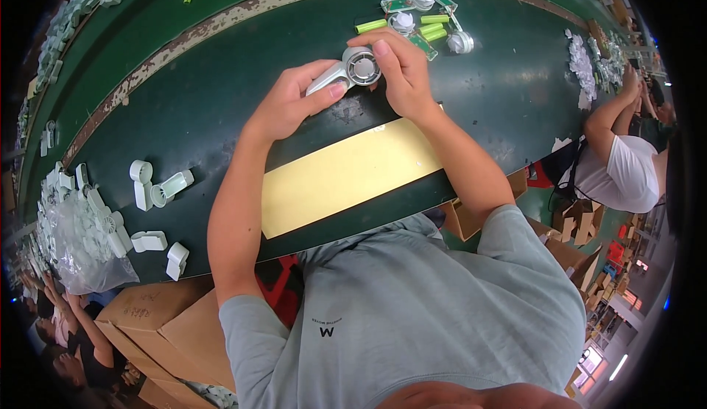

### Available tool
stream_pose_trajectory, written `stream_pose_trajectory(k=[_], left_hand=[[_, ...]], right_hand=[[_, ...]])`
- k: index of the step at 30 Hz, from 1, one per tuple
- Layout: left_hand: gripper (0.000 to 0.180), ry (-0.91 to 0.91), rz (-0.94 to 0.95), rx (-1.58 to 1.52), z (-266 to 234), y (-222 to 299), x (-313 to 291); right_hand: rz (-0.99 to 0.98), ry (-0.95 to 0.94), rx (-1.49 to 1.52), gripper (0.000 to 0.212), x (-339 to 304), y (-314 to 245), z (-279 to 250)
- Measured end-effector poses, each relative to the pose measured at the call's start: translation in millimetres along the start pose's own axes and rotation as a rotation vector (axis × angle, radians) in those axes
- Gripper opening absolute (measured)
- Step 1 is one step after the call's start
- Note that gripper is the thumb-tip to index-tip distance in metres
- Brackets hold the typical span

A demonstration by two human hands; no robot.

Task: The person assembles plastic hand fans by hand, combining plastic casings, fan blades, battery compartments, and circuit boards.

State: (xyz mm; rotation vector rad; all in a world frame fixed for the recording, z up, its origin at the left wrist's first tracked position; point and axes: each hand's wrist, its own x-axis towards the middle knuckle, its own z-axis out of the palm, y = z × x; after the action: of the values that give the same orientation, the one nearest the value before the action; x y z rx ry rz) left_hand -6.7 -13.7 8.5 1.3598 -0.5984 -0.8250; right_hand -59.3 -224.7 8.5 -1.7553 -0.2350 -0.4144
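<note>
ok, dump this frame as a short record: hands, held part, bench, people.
left hand: on the handle of the pale fan-shaped unit, at
right hand: thumb and fingers at the unit's round head, at
near side: yellow sheet on the green bench
beyond hands: yellow-green cylinders, green boards
left side: loose pale casings, clear bag
people: co-worker at right, others at lower left
</note>
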Motion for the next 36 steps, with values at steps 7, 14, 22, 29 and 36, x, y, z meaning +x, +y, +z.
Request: stream_pose_trajectory(k=[7,14,22,29,36], left_hand=[[0.043,-0.02,-0.001,0.039,-2.3,2.5,-1.9],[0.048,-0.051,0.013,-0.031,-0.2,-1.3,0.2],[0.049,0.285,0.205,0.255,16.8,-2.7,6.1],[0.041,0.288,0.189,0.305,25.5,1.3,5.0],[0.048,0.227,0.278,0.441,43.1,2.8,4.6]], right_hand=[[-0.139,0.011,-0.072,0.033,2.3,2.2,-1.7],[-0.238,0.065,-0.121,0.028,5.6,10.3,-2.3],[0.282,0.18,0.058,0.03,0.2,-3.6,4.8],[-0.315,0.219,-0.175,0.032,5.7,-8.1,3.4],[-0.427,0.222,-0.12,0.037,-0.5,1.4,-9.0]])
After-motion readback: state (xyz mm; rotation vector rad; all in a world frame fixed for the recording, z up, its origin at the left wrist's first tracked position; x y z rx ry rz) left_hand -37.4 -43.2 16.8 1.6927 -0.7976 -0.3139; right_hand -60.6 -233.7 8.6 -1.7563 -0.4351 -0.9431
